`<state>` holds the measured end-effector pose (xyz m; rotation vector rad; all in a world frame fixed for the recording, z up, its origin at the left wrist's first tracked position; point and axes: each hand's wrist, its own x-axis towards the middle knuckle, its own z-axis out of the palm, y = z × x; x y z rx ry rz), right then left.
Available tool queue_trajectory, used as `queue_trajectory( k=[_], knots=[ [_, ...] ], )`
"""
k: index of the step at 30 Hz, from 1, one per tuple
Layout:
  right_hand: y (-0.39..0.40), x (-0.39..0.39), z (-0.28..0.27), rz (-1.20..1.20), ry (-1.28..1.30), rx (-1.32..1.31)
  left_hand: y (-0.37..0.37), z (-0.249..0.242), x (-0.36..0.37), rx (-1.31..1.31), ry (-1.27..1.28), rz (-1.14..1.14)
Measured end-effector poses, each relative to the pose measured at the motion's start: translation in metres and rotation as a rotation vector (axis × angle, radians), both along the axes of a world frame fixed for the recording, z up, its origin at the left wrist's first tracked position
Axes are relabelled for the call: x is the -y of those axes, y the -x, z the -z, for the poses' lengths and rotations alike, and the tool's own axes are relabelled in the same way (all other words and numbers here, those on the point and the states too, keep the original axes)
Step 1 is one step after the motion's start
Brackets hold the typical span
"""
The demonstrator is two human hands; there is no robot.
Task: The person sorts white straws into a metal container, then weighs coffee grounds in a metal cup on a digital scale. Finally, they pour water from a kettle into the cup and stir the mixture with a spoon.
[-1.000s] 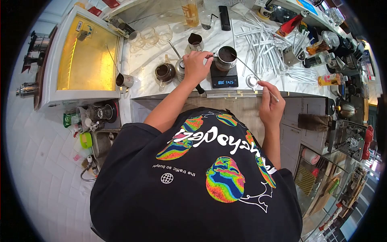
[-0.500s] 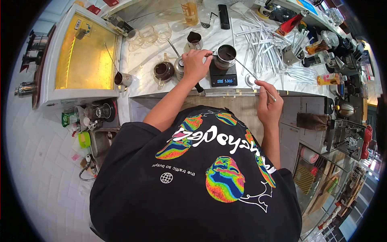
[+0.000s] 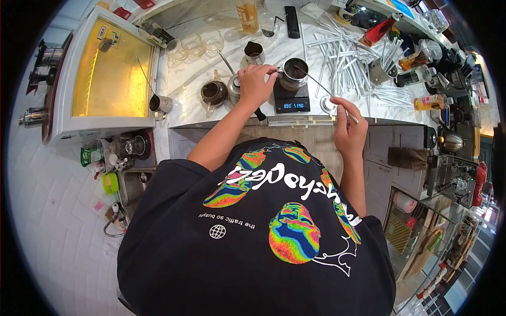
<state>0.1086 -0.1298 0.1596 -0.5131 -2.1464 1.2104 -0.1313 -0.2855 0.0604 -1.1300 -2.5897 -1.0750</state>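
Observation:
My left hand (image 3: pixel 254 85) is closed, its fingertips pinching the handle on the left side of a metal pitcher (image 3: pixel 293 83). The pitcher stands upright on a black digital scale (image 3: pixel 293 105) with a lit blue display, and something dark brown fills it. In my right hand (image 3: pixel 350 129) is a long-handled spoon (image 3: pixel 319 84), gripped near its end; its far tip dips into the dark contents. A small round white-and-silver object (image 3: pixel 327 105) sits by the counter edge near my right fingers. Partly behind my left wrist is a silver vessel (image 3: pixel 234 88) with a black handle.
A glass jug (image 3: pixel 214 93) of dark liquid stands left of my left hand. Beyond it are another metal pitcher (image 3: pixel 254 50) and several glass cups (image 3: pixel 212 39). Many white paper-wrapped straws (image 3: pixel 345 58) lie scattered on the right, beside bottles (image 3: pixel 429 102).
My right hand has shifted slightly left and turned, changing the spoon's angle in the pitcher. My left hand stays on the handle. The scale's reading has changed.

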Motion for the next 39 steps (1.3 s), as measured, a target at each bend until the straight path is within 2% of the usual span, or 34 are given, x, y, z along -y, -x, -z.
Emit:
queue_trajectory(
  k=[4, 7, 13, 22, 25, 28, 31, 34, 37, 39],
  knots=[
    [-0.007, -0.004, -0.001, 0.046, 0.074, 0.002, 0.0, -0.003, 0.0, 0.014, -0.002, 0.006],
    [-0.016, -0.008, 0.003, -0.015, -0.097, 0.025, 0.0, -0.002, 0.0, 0.011, -0.013, -0.001],
    [-0.001, 0.002, -0.002, 0.059, 0.119, 0.01, -0.001, -0.003, 0.0, 0.006, -0.015, 0.0],
    [-0.003, 0.0, 0.004, 0.011, -0.055, 0.036, 0.0, 0.002, 0.001, -0.002, 0.007, 0.007],
    [-0.002, 0.001, 0.0, 0.061, 0.12, -0.008, 0.001, 0.0, 0.001, 0.015, 0.018, 0.008],
    [-0.015, -0.003, 0.003, 0.024, 0.112, -0.018, 0.0, -0.003, 0.001, 0.022, 0.025, 0.007],
    [-0.011, 0.003, 0.004, 0.011, -0.046, 0.027, -0.002, -0.003, 0.001, 0.015, 0.025, 0.0],
    [-0.002, 0.005, 0.004, 0.043, 0.012, 0.044, -0.002, -0.003, 0.002, 0.024, 0.031, 0.001],
    [-0.006, 0.002, 0.004, 0.087, 0.185, -0.049, -0.002, -0.004, 0.001, 0.033, 0.04, 0.003],
    [-0.015, -0.001, 0.005, 0.067, 0.103, -0.007, -0.002, -0.004, 0.001, 0.036, 0.039, 0.003]
  ],
)
